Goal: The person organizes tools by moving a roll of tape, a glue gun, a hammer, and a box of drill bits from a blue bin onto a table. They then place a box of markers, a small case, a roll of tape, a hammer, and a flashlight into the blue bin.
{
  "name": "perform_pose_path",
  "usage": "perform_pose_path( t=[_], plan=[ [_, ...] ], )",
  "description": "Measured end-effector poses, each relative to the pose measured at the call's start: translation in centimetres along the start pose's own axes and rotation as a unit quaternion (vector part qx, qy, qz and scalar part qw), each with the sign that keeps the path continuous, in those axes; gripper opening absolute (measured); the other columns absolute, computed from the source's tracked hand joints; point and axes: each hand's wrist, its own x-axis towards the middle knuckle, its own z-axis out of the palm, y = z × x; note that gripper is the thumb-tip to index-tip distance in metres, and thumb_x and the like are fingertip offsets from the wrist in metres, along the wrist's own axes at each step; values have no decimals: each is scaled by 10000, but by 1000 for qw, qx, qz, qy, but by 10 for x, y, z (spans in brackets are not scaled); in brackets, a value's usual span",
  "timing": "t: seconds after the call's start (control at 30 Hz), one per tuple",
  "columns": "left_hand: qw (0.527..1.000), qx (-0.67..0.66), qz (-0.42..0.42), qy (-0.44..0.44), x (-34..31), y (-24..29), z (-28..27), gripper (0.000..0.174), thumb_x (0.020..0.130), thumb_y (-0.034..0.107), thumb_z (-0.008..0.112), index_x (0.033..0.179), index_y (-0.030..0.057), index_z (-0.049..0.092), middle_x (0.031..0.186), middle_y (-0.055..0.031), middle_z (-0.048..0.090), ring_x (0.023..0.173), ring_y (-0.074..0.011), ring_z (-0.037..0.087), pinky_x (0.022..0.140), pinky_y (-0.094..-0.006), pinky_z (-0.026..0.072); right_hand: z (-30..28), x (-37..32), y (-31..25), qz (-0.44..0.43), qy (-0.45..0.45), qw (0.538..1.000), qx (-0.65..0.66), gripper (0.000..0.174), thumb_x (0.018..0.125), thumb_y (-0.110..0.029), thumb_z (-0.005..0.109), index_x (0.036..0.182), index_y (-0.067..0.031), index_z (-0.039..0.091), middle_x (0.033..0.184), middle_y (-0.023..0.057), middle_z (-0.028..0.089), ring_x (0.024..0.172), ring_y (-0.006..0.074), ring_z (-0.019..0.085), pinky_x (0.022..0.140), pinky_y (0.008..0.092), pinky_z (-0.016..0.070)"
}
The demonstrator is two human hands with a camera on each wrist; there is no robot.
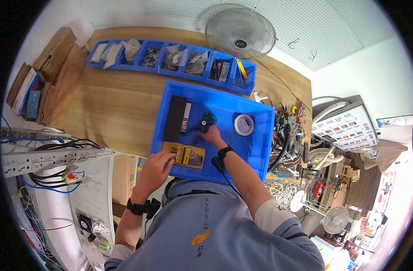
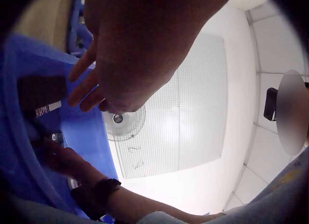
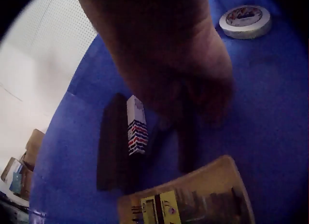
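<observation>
My right hand [image 1: 211, 134] reaches into a large blue bin [image 1: 265, 153] and grips a dark pistol-shaped tool [image 1: 207, 121]; its exact kind is unclear. In the right wrist view, the curled fingers mostly cover it. My left hand [image 1: 155, 171] is at the bin's near left edge, its fingertips beside a yellow-labelled clear case [image 1: 195, 156] of small metal pieces. In the left wrist view its fingers [image 2: 84, 91] are loosely extended. A long black box [image 1: 174, 119] and a white strip with a printed pattern [image 3: 137, 130] lie left of the tool.
A roll of tape [image 1: 243, 124] lies at the bin's right. Behind stands a row of blue compartments [image 1: 154, 70] with bagged small parts. Tangled tools and cables [image 1: 287, 131] crowd the right side; a fan [image 1: 240, 31] stands at the back. Cardboard [image 1: 62, 67] leans at left.
</observation>
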Motion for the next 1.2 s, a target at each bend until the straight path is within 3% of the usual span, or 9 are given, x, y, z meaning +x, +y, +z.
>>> perform_pose_path(
  t=[0.13, 0.23, 0.43, 0.63, 0.73, 1.03, 1.2],
  plan=[
    [1000, -5, 1, 12, -3, -8, -2, 163, 927, 106, 617, 1061, 21, 660, 976, -163, 668, 877, -364, 621, 770, -435, 493, 0, 1, -2, 23, 5, 999, -32, 711, 722, -365, 834, 1223, 38, 529, 1187, 290, 644, 1089, 430, 641, 931, 472, 536],
    [1000, -19, -9, -1, -3, -14, -2, 161, 927, 101, 617, 1059, 18, 657, 975, -164, 665, 876, -365, 620, 768, -440, 493, -11, 0, -7, 46, 24, 997, -48, 642, 720, -319, 826, 1199, 18, 561, 1135, 264, 671, 1077, 425, 649, 914, 487, 540],
    [1000, -16, -5, 1, 1, -16, -6, 157, 928, 97, 616, 1056, 14, 653, 976, -163, 660, 883, -363, 618, 772, -438, 495, -9, 9, -13, -47, 46, 996, -56, 386, 761, -222, 781, 1053, -4, 652, 1045, 240, 696, 985, 429, 669, 855, 513, 553],
    [1000, -3, -6, 0, 1, -13, -11, 155, 927, 94, 615, 1056, 16, 650, 980, -155, 660, 888, -364, 616, 783, -442, 494, 11, 10, -18, -61, 114, 990, -60, 206, 823, -134, 704, 933, 35, 667, 1038, 273, 652, 919, 461, 666, 808, 514, 568],
    [1000, -13, -11, 1, -3, -18, -7, 151, 928, 95, 614, 1052, 16, 649, 980, -155, 661, 893, -362, 615, 787, -442, 493, 26, 18, -14, -111, 111, 985, -67, 239, 798, -137, 730, 981, 4, 672, 1003, 265, 668, 989, 460, 640, 848, 524, 550],
    [1000, 2, 3, 22, -7, -15, -13, 149, 935, 92, 608, 1055, 14, 649, 978, -157, 659, 910, -374, 617, 800, -447, 496, 19, 12, -38, -79, 108, 989, -60, 244, 814, -149, 732, 970, 26, 667, 1011, 274, 673, 1022, 443, 635, 852, 513, 551],
    [1000, -2, -12, 14, -10, -11, -9, 146, 947, 87, 599, 1055, 4, 653, 991, -170, 663, 907, -378, 628, 811, -447, 496, 15, 31, -26, -113, -24, 992, -50, 334, 828, -186, 730, 1055, 52, 676, 1111, 263, 681, 1089, 426, 633, 883, 481, 545]
  ],
)
